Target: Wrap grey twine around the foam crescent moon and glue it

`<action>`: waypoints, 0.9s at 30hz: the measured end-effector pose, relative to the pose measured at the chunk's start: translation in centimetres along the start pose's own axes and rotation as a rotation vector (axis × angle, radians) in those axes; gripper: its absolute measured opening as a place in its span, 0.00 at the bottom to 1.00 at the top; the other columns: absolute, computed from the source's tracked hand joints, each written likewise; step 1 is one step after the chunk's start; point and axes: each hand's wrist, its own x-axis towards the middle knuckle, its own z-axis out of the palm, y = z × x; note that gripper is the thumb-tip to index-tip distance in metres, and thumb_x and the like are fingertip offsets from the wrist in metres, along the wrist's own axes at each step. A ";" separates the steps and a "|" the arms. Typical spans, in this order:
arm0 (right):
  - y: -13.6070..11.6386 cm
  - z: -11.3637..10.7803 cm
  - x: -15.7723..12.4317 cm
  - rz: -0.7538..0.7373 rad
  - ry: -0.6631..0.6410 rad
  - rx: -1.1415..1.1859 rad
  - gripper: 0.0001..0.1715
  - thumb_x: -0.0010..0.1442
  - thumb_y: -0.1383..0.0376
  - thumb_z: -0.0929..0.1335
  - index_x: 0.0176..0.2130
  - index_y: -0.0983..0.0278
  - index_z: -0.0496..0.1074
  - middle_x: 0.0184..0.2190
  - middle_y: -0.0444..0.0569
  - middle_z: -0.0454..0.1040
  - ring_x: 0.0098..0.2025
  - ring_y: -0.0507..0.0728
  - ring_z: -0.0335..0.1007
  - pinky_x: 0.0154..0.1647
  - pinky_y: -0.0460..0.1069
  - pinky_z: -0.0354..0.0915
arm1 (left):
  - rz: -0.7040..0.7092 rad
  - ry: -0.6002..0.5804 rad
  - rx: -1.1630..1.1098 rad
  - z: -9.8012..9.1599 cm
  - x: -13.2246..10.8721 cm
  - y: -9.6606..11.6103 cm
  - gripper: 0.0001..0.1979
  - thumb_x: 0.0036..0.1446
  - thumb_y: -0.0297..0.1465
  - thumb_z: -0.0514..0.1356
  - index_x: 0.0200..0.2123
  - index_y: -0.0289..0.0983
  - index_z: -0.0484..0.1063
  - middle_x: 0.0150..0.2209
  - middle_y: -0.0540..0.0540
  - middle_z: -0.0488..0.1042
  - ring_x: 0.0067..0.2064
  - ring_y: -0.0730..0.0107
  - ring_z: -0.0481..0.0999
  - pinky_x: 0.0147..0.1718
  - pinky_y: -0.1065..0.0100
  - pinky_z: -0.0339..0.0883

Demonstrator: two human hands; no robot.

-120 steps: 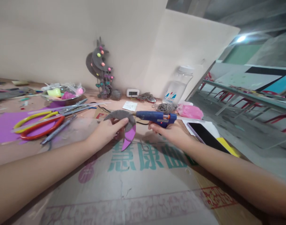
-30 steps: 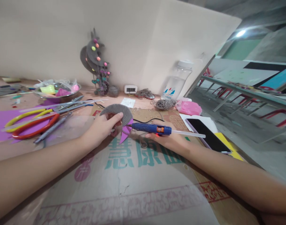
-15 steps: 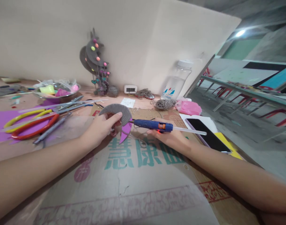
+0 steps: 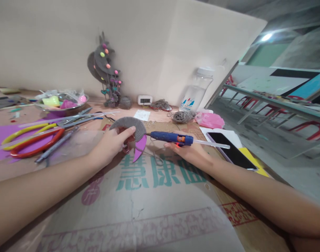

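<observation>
My left hand [image 4: 119,140] is closed on a purple crescent shape [image 4: 139,149], its upper part wrapped in grey yarn [image 4: 133,125]. The thumb presses on the wrapped part, and the bare purple tip points down. In my right hand [image 4: 187,150] is a blue hot glue gun [image 4: 171,138] with a clear glue stick [image 4: 212,144] sticking out of its back. A small red light glows on the gun. Its nozzle is at the right edge of the crescent; whether they touch I cannot tell. A loose yarn strand [image 4: 157,159] trails below onto the cardboard [image 4: 160,203].
Scissors with yellow and red handles [image 4: 37,143] and a pen [image 4: 56,145] lie left, near a metal bowl [image 4: 62,109]. Behind stand a decorated grey moon ornament [image 4: 104,70], a timer [image 4: 145,100], yarn [image 4: 183,116] and a water bottle [image 4: 193,92]. A phone [image 4: 232,151] lies right.
The glue gun's nozzle has shifted slightly relative to the crescent's edge. Both hands keep their grip, and the whole view has moved a little.
</observation>
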 end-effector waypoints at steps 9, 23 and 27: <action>-0.6 -0.1 0.1 0.027 0.011 0.001 0.12 0.52 0.57 0.68 0.31 0.63 0.67 0.26 0.45 0.71 0.28 0.54 0.66 0.29 0.48 0.62 | 0.000 -0.071 0.010 -0.3 0.3 -0.3 0.13 0.48 0.38 0.61 0.23 0.35 0.67 0.17 0.52 0.67 0.16 0.76 0.64 0.14 0.73 0.57; -0.7 0.1 0.3 0.044 0.010 0.013 0.15 0.51 0.53 0.68 0.35 0.62 0.70 0.30 0.47 0.73 0.31 0.57 0.69 0.33 0.53 0.67 | -0.023 -0.136 -0.038 -0.5 0.6 -0.9 0.13 0.52 0.38 0.59 0.22 0.36 0.65 0.16 0.53 0.64 0.16 0.77 0.62 0.14 0.74 0.54; -1.1 -0.1 0.4 0.065 0.043 0.013 0.18 0.53 0.52 0.67 0.38 0.62 0.71 0.31 0.48 0.74 0.34 0.59 0.71 0.36 0.54 0.67 | -0.036 -0.122 -0.018 -0.5 0.5 -0.9 0.15 0.52 0.39 0.58 0.20 0.36 0.64 0.15 0.53 0.64 0.16 0.77 0.61 0.14 0.74 0.53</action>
